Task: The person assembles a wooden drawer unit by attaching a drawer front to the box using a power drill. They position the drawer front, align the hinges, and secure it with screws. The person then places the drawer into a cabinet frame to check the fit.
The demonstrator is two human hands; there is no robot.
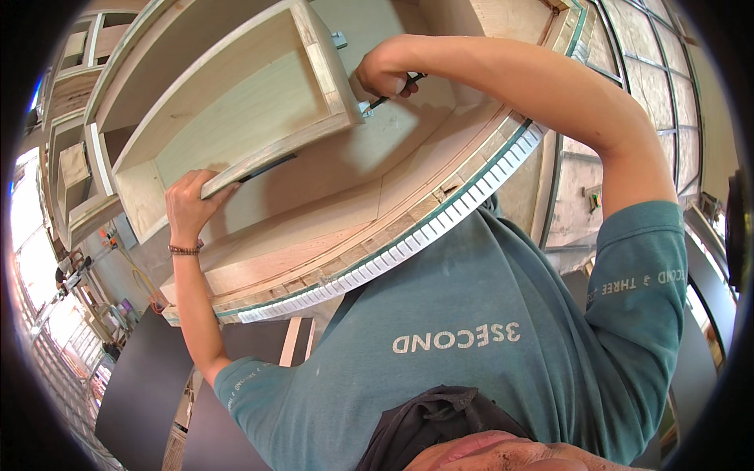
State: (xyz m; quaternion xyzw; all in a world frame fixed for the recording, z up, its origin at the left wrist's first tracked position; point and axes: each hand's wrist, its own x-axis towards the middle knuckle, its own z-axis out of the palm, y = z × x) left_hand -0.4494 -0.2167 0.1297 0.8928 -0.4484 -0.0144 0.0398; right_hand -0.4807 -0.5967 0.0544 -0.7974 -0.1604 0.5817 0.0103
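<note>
My left hand (193, 206) is closed round the lower left edge of a pale plywood box (236, 118), thumb along its underside. The box has a curved side and a thick frame, and sits tilted inside a larger curved wooden cabinet (408, 165). My right hand (385, 72) reaches past the box's right end, fingers curled round a thin dark pencil (382, 101). Its tip lies by a metal hinge (365, 109) at the box's right corner. A second metal hinge (338, 39) shows farther up. Some of my right fingers are hidden behind the hand.
The cabinet's near curved rim carries a white slotted strip (440, 228) close against my shirt. More wooden cabinet frames (78, 102) stand at far left. Dark panels (145, 385) lie at lower left. A metal grid with pale panels (644, 71) rises at right.
</note>
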